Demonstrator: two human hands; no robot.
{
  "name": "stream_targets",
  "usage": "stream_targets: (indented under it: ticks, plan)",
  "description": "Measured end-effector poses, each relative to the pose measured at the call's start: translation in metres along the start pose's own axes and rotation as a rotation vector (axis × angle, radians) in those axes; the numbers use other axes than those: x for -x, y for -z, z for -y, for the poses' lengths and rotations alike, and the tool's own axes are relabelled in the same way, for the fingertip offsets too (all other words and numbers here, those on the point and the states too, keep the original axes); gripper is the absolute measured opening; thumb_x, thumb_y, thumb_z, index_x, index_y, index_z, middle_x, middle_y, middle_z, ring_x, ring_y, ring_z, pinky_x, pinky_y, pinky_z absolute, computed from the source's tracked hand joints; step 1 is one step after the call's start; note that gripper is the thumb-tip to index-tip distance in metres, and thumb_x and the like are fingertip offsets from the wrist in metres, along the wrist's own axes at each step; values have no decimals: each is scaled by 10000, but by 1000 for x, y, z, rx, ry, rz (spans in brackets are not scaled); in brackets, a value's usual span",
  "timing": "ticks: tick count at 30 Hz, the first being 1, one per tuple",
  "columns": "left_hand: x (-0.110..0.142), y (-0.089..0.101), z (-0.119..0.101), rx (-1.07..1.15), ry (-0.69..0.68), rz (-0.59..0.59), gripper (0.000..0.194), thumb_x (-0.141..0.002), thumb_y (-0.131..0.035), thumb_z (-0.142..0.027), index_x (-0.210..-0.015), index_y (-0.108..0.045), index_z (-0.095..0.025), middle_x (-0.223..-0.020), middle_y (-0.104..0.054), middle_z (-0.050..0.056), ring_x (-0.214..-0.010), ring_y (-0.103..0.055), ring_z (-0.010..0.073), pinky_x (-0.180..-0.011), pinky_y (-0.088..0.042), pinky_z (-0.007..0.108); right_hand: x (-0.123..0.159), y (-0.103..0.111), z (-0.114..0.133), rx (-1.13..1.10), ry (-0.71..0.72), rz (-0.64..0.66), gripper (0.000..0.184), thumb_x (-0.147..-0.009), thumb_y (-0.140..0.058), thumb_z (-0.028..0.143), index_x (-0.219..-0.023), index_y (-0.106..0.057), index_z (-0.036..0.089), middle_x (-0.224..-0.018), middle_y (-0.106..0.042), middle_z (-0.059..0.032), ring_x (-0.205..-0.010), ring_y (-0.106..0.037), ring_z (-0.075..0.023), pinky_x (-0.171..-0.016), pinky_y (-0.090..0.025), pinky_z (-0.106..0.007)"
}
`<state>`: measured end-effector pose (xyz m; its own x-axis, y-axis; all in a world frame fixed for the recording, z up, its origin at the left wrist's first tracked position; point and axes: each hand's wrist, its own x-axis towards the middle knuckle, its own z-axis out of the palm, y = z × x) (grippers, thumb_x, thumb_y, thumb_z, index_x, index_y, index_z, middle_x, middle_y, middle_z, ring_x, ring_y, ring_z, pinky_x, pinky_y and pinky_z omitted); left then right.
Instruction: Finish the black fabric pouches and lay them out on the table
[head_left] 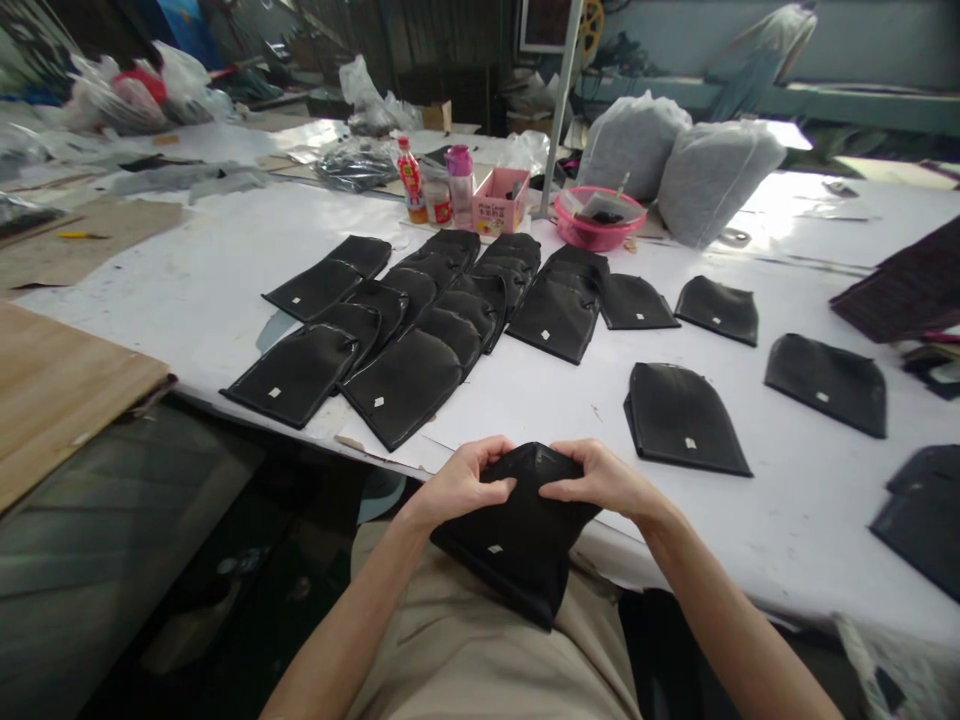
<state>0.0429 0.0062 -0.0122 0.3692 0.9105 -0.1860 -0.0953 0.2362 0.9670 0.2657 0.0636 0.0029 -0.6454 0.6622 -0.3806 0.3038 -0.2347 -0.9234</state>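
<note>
Over my lap, at the table's front edge, I hold a black leather-like panel (517, 540) with a small white label near its lower edge. My left hand (476, 485) pinches its upper left edge, thumb on top. Opposite it, my right hand (600, 480) grips the upper right edge in the same way. Between the two thumbs the panel's top rises in a peak; the fingers underneath are hidden. Similar black panels (405, 385) overlap in rows on the table ahead. A single panel (686, 420) lies closest to my right hand.
More panels (825, 385) lie to the right on the white table (540, 400). Behind the rows stand a red-labelled bottle (410, 180), a purple-capped bottle (460, 185), a pink box (501, 202) and a pink basin (600, 232). A wooden board (67, 390) juts in from the left.
</note>
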Motion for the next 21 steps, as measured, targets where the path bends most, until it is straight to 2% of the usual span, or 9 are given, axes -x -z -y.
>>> stream_targets:
  ticks: [2,6,10,16,18,21]
  plan:
    - [4,6,3,19,4,27,235,-801,-667,-234,-1024,-645,-163,-929,-663,35,-848,-609,163,-748,-472,235,4,3,0,-18,6,-57,263,-704,-796,336,-894,-744,161,-754,-722,0,-658,-644,-172,-583,-506,-251]
    - [21,30,15,-53,56,76,351,-794,-703,-292,-1116,-672,-157,-1072,-701,82,-976,-637,222,-875,-491,301,24,22,1,-128,19,-260,288,-663,-838,339,-880,-754,170,-784,-752,-32,-683,-686,-216,-628,-566,-306]
    - [40,49,26,-152,129,147,363,-755,-735,-324,-1073,-730,-148,-1025,-739,79,-912,-661,252,-841,-522,335,45,41,0,-194,37,-455,315,-628,-868,315,-894,-755,191,-787,-758,-45,-673,-691,-227,-606,-579,-318]
    - [54,57,30,-149,206,85,239,-716,-755,-349,-849,-773,-151,-778,-736,37,-719,-646,222,-659,-525,282,55,45,-4,-232,97,-620,356,-646,-860,322,-962,-746,204,-871,-766,-60,-728,-698,-245,-648,-589,-347]
    - [55,55,28,-66,213,38,243,-721,-762,-344,-852,-767,-140,-779,-733,44,-698,-640,205,-646,-514,270,52,42,-9,-248,91,-632,348,-662,-850,334,-965,-741,203,-899,-765,-60,-751,-697,-240,-675,-587,-344]
    - [50,42,25,192,171,-107,296,-699,-797,-340,-902,-751,-130,-820,-740,61,-694,-651,187,-662,-512,266,43,31,-19,-293,53,-566,348,-674,-843,340,-975,-737,201,-917,-763,-54,-794,-689,-227,-717,-575,-325]
